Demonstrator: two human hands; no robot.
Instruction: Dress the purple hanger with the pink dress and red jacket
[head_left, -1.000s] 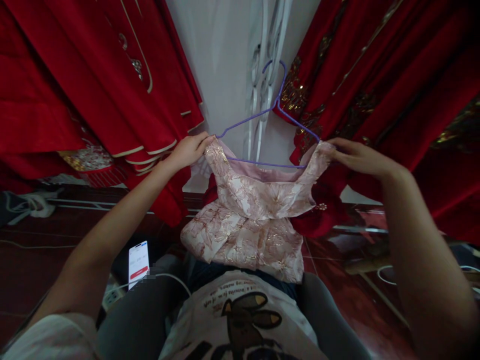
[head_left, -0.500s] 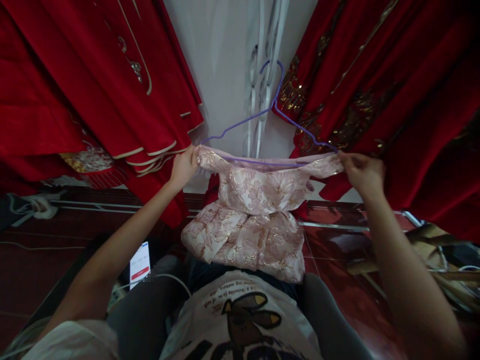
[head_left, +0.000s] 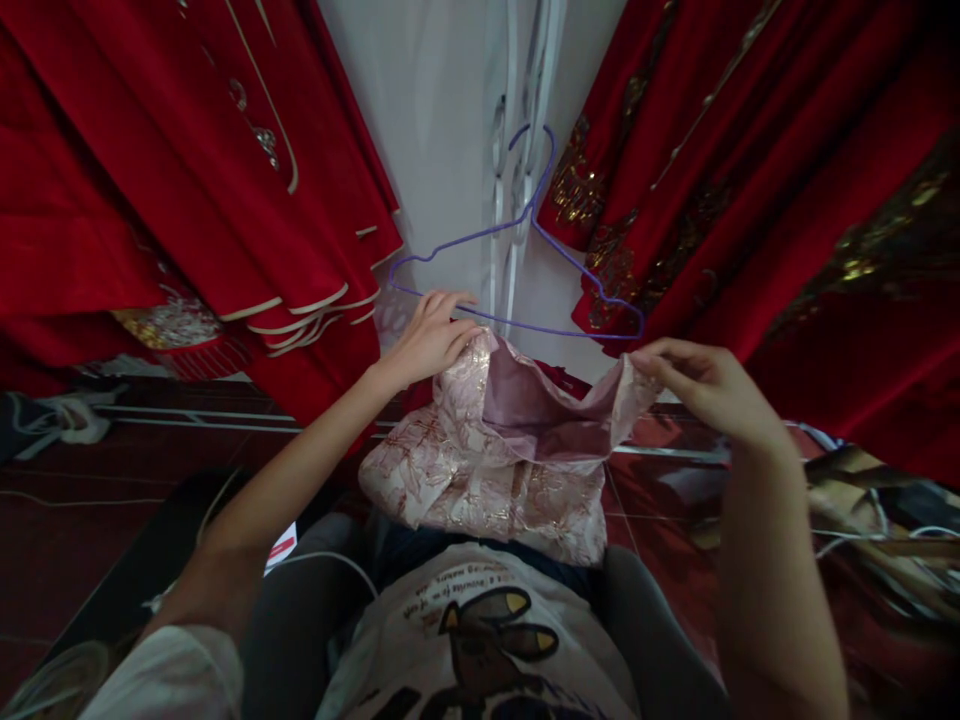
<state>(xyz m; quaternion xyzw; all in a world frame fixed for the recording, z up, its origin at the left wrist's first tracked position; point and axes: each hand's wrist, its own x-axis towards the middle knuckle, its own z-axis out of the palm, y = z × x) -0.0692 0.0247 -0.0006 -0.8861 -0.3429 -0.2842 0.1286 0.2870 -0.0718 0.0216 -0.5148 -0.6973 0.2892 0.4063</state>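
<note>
A pink floral dress [head_left: 480,490] with gold threads lies in my lap, its top gaping so that the plain pink lining [head_left: 532,400] shows. With my left hand [head_left: 431,340] I grip the left shoulder of the dress; its fingers reach over the lower bar of a purple hanger [head_left: 480,232]. My right hand [head_left: 701,385] pinches the right shoulder between thumb and fingers, just below the hanger's right end. The hanger stands beyond the dress, its hook upward by the cabinet handles. Both its ends are outside the shoulders. Whether the left fingers press on the bar is unclear.
Red garments [head_left: 300,200] hang at left, and more red garments [head_left: 750,230] with gold sequins at right. White cabinet doors [head_left: 427,130] stand between them. A phone [head_left: 282,543] with a cable lies partly behind my left forearm. Bags and cables [head_left: 885,520] crowd the right floor.
The dress shoulders have come off the hanger ends and drawn closer together, lower down. The neckline has opened wide. Both hands have moved inward and down, the left more inward.
</note>
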